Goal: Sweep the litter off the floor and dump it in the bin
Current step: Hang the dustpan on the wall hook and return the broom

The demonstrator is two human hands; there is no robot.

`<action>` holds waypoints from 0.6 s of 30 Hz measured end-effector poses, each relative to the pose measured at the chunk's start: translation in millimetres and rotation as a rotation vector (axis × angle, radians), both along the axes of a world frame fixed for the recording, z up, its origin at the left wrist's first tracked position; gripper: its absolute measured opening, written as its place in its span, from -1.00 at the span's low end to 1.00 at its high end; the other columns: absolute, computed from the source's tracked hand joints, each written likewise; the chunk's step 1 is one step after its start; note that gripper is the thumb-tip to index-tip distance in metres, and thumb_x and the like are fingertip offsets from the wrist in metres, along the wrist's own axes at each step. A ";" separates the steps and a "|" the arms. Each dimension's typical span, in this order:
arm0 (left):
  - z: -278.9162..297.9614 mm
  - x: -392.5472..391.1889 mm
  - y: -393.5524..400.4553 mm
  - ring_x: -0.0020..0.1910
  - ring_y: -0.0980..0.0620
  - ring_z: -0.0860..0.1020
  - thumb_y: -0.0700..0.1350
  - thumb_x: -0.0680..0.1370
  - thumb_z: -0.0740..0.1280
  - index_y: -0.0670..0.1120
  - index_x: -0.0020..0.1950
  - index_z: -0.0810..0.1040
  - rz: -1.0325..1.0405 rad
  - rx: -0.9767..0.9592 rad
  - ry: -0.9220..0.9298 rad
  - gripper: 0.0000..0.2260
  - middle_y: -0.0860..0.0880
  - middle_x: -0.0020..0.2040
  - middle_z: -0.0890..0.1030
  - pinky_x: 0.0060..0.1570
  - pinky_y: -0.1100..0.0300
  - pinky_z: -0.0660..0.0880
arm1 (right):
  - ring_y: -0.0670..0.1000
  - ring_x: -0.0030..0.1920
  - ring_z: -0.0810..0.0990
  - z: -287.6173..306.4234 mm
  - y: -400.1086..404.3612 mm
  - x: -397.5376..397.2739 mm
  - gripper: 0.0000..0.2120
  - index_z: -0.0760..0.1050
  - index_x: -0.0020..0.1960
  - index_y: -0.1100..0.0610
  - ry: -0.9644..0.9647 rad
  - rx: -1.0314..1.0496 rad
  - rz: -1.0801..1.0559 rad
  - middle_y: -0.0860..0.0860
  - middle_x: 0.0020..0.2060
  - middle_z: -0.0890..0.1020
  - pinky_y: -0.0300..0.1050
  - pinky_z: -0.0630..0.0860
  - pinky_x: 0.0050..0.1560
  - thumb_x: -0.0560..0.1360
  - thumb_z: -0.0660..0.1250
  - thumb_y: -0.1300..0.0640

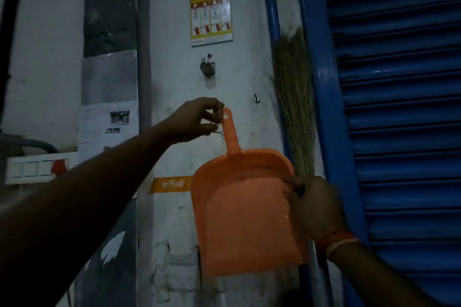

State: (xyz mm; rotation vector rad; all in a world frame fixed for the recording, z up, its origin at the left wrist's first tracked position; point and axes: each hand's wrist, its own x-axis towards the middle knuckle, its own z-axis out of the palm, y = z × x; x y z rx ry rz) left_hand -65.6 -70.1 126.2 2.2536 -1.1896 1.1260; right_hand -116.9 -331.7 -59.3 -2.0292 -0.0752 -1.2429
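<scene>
The left hand (199,117) reaches up, its fingertips pinching something thin at the handle tip of the one orange dustpan (245,207), which hangs handle-up against the wall (174,219). The right hand (313,207) grips the dustpan's right rim. One broom (295,104) stands bristles-up just right of the dustpan.

The room was dim, and a scuffed white wall (174,82) filled the centre of the frame. A safety poster (211,16) hung at upper centre. A blue roller shutter (399,107) covered the right side.
</scene>
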 end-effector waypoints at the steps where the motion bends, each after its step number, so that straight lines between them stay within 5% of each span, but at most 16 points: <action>1: -1.9 1.6 3.6 0.09 0.09 0.65 -0.29 0.53 0.43 -0.07 0.04 0.54 -0.043 -0.072 0.075 -0.82 -0.02 0.16 0.63 -0.03 0.09 0.66 | -0.03 -0.02 0.62 1.1 2.1 1.9 -0.70 0.62 0.16 -0.10 0.001 0.001 0.003 -0.03 0.06 0.67 -0.23 0.55 0.02 0.49 0.37 0.19; 12: 34.7 7.7 38.7 -0.09 0.01 0.58 -0.29 0.61 0.29 -0.08 0.06 0.53 -0.201 -0.398 0.340 -0.88 -0.08 0.00 0.69 -0.30 0.23 0.42 | -0.03 0.02 0.60 21.4 28.8 4.0 -0.71 0.62 0.17 -0.01 -0.044 0.061 0.004 -0.02 0.09 0.66 -0.26 0.49 0.10 0.49 0.38 0.23; 16: 41.5 14.5 43.9 0.00 -0.09 0.48 -0.32 0.63 0.19 -0.08 -0.10 0.60 -0.188 -0.387 0.309 -0.75 -0.06 0.04 0.63 -0.22 0.18 0.40 | -0.10 -0.06 0.55 26.7 41.1 9.1 -0.70 0.62 0.18 0.00 -0.077 0.083 0.012 -0.01 0.09 0.66 -0.26 0.53 0.06 0.50 0.36 0.25; 18: 45.2 21.7 44.3 -0.08 0.04 0.53 -0.30 0.64 0.21 -0.10 -0.08 0.65 -0.069 -0.331 0.184 -0.74 -0.05 0.09 0.65 -0.20 0.26 0.40 | -0.12 -0.05 0.53 28.8 45.3 12.3 -0.70 0.62 0.18 0.01 -0.079 0.077 0.005 -0.01 0.10 0.66 -0.31 0.47 0.03 0.50 0.35 0.26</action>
